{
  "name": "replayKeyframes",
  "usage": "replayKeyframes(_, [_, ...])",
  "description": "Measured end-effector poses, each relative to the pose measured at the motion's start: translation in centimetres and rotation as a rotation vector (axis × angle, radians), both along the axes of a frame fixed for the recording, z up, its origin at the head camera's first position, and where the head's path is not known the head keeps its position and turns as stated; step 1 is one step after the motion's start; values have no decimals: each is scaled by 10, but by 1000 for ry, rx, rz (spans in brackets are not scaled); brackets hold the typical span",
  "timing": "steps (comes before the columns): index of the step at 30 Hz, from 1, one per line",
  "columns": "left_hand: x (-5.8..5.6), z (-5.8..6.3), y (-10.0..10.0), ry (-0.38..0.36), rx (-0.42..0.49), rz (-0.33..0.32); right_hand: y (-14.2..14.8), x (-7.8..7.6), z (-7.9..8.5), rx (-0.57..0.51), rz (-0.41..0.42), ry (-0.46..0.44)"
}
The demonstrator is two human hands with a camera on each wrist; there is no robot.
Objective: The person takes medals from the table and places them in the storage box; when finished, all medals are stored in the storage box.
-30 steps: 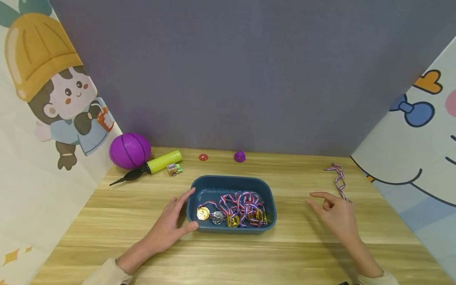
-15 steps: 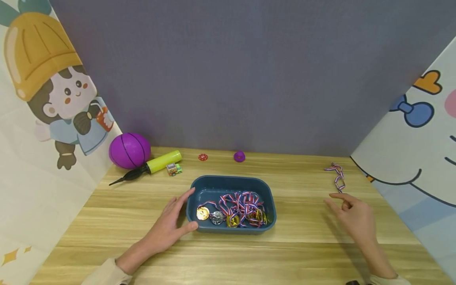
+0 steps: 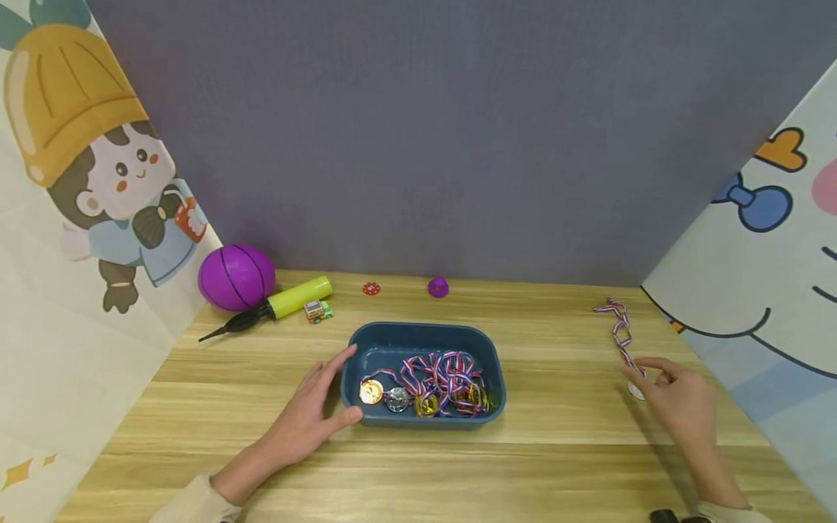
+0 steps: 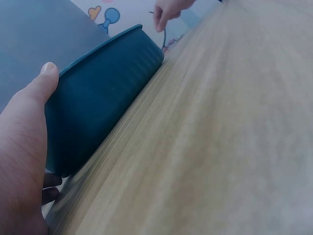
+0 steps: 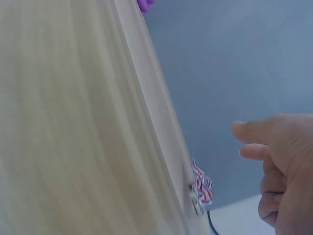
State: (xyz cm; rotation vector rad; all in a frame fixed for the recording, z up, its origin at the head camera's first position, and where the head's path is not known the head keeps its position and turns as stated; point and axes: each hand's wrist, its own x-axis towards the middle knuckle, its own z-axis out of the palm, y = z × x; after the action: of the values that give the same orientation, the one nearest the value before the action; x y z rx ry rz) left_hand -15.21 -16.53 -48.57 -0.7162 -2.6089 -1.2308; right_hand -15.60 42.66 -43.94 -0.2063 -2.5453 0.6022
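A dark blue plastic box (image 3: 418, 421) stands on the wooden table. Inside lie a gold medal (image 3: 371, 392), a silver medal (image 3: 397, 399), other gold-coloured medals and a heap of striped ribbons (image 3: 451, 374). My left hand (image 3: 304, 421) rests spread against the box's left end, thumb at the near corner. Over on the right, my right hand (image 3: 683, 403) hovers just above a silver medal (image 3: 636, 391) with a red-white-blue ribbon (image 3: 622, 335). Its thumb and index finger are apart, the other fingers bent. The right wrist view shows nothing between them; the medal (image 5: 196, 199) lies below.
At the back left are a purple ball (image 3: 237, 277), a yellow-and-black hand pump (image 3: 294, 298) and a small toy truck (image 3: 318, 311). A red chip (image 3: 371, 289) and a small purple object (image 3: 438, 287) lie near the grey back wall (image 3: 418, 145). Printed panels flank both sides.
My right hand has moved rightward across the table to the silver medal, whose disc now shows beside the fingers. My left hand and the box have stayed in place.
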Motion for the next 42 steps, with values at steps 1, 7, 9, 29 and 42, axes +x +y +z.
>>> replayKeyframes(1, [0, 0, 0, 0, 0, 0, 4, 0, -1, -4, -13, -7])
replayKeyframes(7, [0, 0, 0, -4, -3, -1, 21, 1, -6, -25, -68, -44])
replayKeyframes(9, [0, 0, 0, -5, -4, -1, 25, 2, -5, -21, -67, -76])
replayKeyframes(29, [0, 1, 0, -5, -8, 4, 40, 0, -7, -30, -95, -438])
replayKeyframes(42, [0, 1, 1, -17, -13, 10, 35, -1, -21, -43, 115, -352])
